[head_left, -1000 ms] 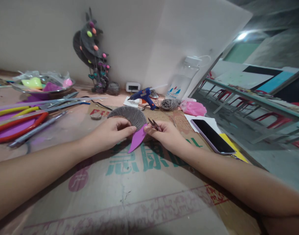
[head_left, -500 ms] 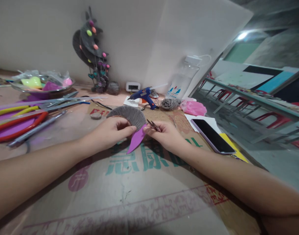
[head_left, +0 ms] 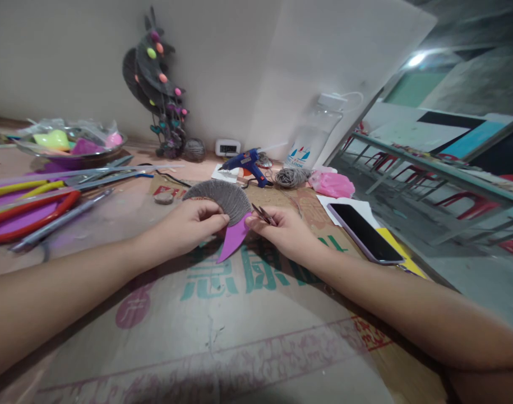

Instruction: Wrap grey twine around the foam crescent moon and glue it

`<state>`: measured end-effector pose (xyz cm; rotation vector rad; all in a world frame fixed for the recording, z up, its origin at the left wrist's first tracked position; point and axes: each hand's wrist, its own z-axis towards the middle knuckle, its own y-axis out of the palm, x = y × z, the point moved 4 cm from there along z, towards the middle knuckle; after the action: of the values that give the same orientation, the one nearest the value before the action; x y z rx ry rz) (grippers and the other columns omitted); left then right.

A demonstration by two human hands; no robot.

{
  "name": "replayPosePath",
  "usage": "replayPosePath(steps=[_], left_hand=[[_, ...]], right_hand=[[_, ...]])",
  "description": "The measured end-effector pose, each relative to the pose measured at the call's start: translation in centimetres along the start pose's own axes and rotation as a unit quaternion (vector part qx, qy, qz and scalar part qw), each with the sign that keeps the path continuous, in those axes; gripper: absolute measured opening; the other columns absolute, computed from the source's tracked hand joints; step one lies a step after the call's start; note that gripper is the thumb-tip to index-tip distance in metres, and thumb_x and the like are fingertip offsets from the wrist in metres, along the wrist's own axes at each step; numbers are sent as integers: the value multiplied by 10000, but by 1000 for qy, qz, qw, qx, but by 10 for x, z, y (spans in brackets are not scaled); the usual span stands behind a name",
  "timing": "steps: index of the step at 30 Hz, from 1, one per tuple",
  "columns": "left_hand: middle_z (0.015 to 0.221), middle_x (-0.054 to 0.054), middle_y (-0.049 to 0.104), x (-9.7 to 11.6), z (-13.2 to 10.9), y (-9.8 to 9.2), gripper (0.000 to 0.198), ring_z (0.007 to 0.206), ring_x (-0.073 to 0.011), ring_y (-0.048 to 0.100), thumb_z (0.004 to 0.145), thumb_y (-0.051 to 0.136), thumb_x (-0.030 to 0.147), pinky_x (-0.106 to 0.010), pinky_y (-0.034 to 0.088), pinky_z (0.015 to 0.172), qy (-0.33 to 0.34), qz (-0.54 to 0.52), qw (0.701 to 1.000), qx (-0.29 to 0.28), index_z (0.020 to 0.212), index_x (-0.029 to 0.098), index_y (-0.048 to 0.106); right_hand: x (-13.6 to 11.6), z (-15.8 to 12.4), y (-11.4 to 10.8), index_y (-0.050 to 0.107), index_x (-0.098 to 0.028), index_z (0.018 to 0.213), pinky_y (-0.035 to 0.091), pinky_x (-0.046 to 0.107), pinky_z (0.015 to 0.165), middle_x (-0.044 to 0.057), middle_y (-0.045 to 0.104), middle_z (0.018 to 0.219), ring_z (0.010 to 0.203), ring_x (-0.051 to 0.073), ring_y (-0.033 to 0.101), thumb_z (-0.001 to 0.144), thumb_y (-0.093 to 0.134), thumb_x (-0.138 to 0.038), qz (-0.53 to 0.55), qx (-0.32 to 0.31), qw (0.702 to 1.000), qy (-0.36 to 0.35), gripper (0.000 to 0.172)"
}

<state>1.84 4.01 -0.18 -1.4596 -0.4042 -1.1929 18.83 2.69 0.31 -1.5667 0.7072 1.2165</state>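
Observation:
A crescent wrapped in grey yarn (head_left: 222, 196) is pinched between the thumb and fingers of my left hand (head_left: 193, 221), above the cardboard (head_left: 155, 348). Against its lower right end lies a purple sheet piece (head_left: 235, 240) with a pointed tip hanging down; whether the two are joined I cannot tell. My right hand (head_left: 285, 230) is closed, its thumb and finger pinching the upper right edge of the purple piece. Small dark-bladed scissors (head_left: 263, 214) stick out of the same hand, their handles hidden in the fingers.
Behind my hands are a blue glue gun (head_left: 250, 164), a grey yarn ball (head_left: 292, 177), a small clock (head_left: 228, 147) and a bottle (head_left: 315, 132). A phone (head_left: 363, 233) lies right. Red-handled scissors (head_left: 66, 213) and a dish (head_left: 71, 160) are left; a grey ornament (head_left: 151, 78) stands against the wall.
My left thumb has slid slightly left along the crescent, so more of the purple piece shows. The right hand keeps its pinch, almost unmoved.

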Motion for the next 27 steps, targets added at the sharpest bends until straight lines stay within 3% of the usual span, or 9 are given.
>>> replayPosePath(steps=[9,21,27], left_hand=[[600,6,546,1,0,0,270,573,-133,519,783,503,371,-230,390,514,-22,12,1000,-19,660,156,611],[548,38,461,3,-1,0,329,502,-98,426,803,487,416,-213,318,465,-3,24,1000,2,574,180,503],[575,31,496,2,-1,0,258,541,-116,476,779,488,364,-225,352,501,-19,0,1000,-8,603,179,525]], right_hand=[[0,1,0,578,-140,705,380,239,601,-17,526,649,599,87,469,784,579,-390,-6,-6,1000,-2,262],[-3,-2,3,578,-135,703,370,213,551,-15,512,632,578,80,448,790,565,-407,-28,-14,999,-6,286],[-3,-2,2,581,-136,711,373,217,565,-9,523,651,586,83,452,797,561,-390,-37,-10,999,-1,268]])
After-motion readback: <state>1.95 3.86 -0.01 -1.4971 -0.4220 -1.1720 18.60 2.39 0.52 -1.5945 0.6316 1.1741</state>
